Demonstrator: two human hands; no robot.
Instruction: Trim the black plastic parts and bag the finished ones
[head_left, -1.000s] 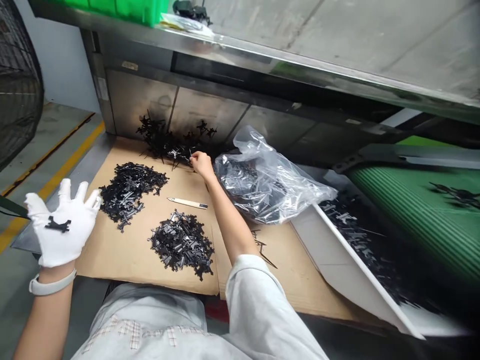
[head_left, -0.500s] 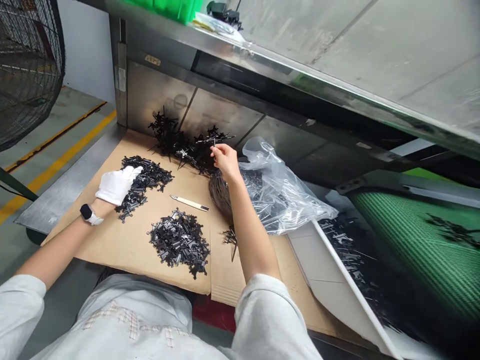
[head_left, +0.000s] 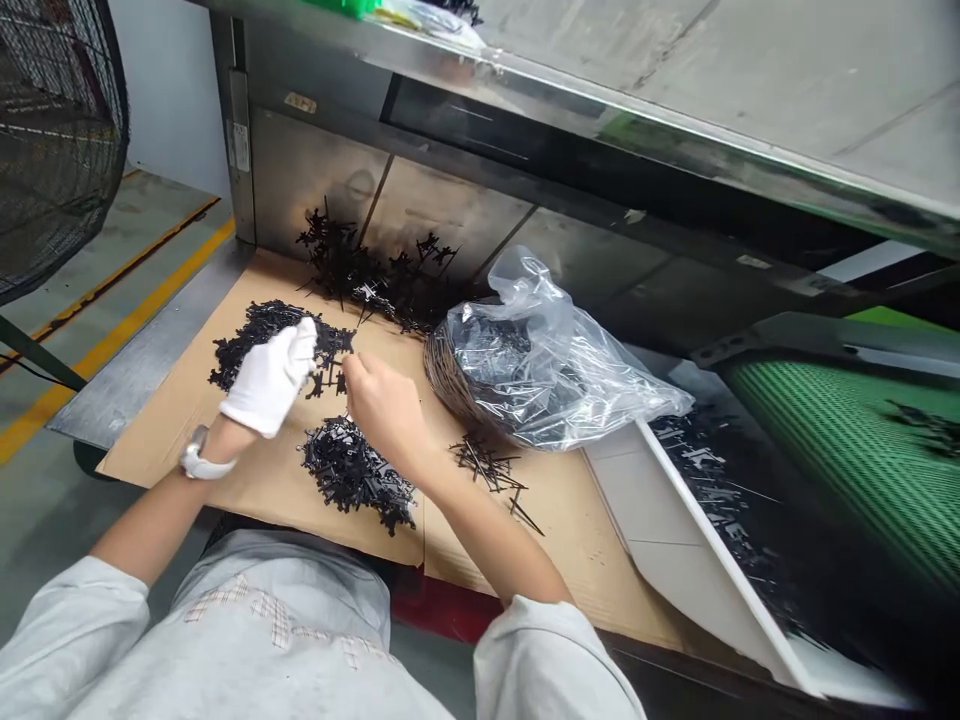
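White-gloved left hand [head_left: 268, 378], fingers together, lies over the heap of black plastic cross-shaped pieces [head_left: 247, 340] near the far-left corner of the brown cardboard sheet [head_left: 262, 490]; bare right hand [head_left: 386, 410], fingertips pinched, sits just to its right, any held piece indiscernible.

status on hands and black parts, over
Gloved left hand over upper pile of black plastic parts. Bare right hand above lower pile. Bag off to the right.

The gloved left hand [head_left: 271, 377] angled upward with its fingers held together, while the bare right hand [head_left: 386, 405] reached beside it, fingers curled inward.
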